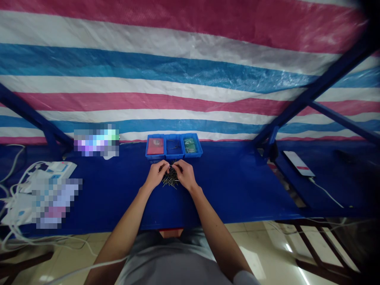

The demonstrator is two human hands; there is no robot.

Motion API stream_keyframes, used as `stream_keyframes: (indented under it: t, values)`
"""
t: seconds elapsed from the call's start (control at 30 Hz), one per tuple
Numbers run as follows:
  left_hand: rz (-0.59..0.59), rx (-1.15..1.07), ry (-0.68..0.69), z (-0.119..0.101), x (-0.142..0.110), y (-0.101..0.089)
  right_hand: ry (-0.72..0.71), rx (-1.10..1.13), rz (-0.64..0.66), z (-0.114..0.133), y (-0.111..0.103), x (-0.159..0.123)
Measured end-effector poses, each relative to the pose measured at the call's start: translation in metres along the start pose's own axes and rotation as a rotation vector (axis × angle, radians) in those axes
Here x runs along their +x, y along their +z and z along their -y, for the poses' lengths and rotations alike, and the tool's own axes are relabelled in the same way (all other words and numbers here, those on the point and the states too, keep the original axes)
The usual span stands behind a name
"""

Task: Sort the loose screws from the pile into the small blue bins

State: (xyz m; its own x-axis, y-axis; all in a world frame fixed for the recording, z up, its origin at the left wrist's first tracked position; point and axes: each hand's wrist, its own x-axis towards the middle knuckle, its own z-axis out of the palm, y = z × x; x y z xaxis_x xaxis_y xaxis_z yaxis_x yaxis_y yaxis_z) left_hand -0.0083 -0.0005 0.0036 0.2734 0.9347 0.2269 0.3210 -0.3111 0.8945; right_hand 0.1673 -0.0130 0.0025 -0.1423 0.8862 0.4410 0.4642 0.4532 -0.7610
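Whole setup is a striped pink, white and blue tarp (190,67) hanging behind a long blue tabletop (237,198), with a dark blue metal frame (314,91) cutting across on the right. Everything's easiest to place from the three blue plastic bins (173,158): they sit at the back of the table, mid-span. A phone (299,163) lies well off to their right, and a white power strip (61,170) with a tangle of white cables (18,233) sits well off to their left. The left bin holds a red packet (155,146), the right bin a green one (189,145), and the middle one a few dark pins (173,145). Right in front of the bins is a loose pile of thin metal nails (171,181). The left hand (154,175) and right hand (185,175) meet over it, fingers curled in and pinched close, but I can't tell if they've got hold of any. Heads up, a knock could scatter that pile or send nails rolling off the table edge
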Motion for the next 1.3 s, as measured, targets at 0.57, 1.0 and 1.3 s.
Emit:
stream_keyframes:
  t: [0.57, 1.0, 1.3]
  values:
    - [0.018, 0.03, 0.005, -0.0018, -0.0002, -0.0001, -0.005, -0.013, 0.014, 0.0002, 0.004, -0.0008]
    - [0.054, 0.079, 0.028, -0.0012, -0.0001, 0.0013, -0.004, -0.001, 0.008, 0.0011, 0.0049, -0.0018]
    - [0.028, 0.102, 0.036, -0.0037, -0.0008, 0.0009, 0.001, 0.038, 0.002, -0.0007, 0.0028, -0.0005]
